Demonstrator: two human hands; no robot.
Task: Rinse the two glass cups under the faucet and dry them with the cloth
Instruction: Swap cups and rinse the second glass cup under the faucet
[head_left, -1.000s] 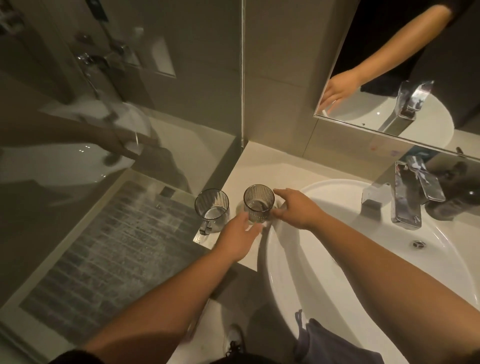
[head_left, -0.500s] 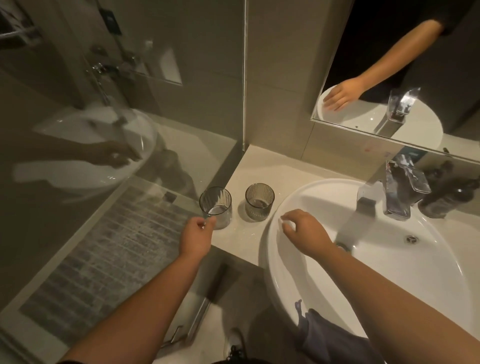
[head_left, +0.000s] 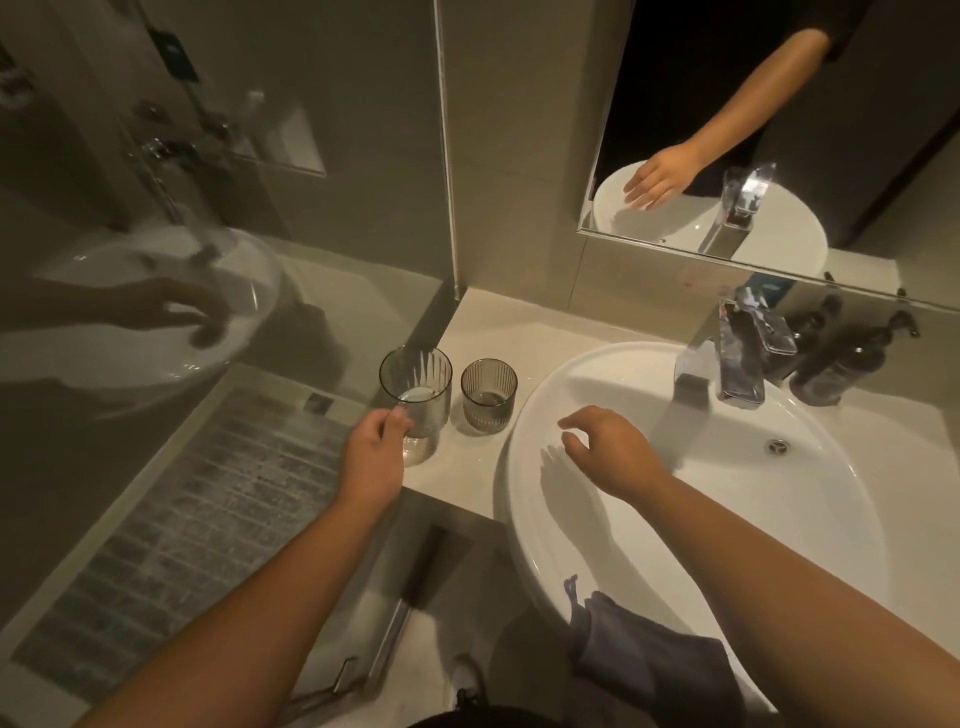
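The left hand (head_left: 375, 457) grips the left glass (head_left: 415, 397) on the table (head_left: 483, 322) (its twin, the right glass (head_left: 489, 395), stands just beside it). The right hand (head_left: 605, 447) hovers loosely open over the sink (head_left: 524, 525). A cloth (head_left: 654, 660) drapes over the sink's near rim.

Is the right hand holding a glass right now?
No, the right hand hovers empty over the sink; only the left hand grips the left glass.
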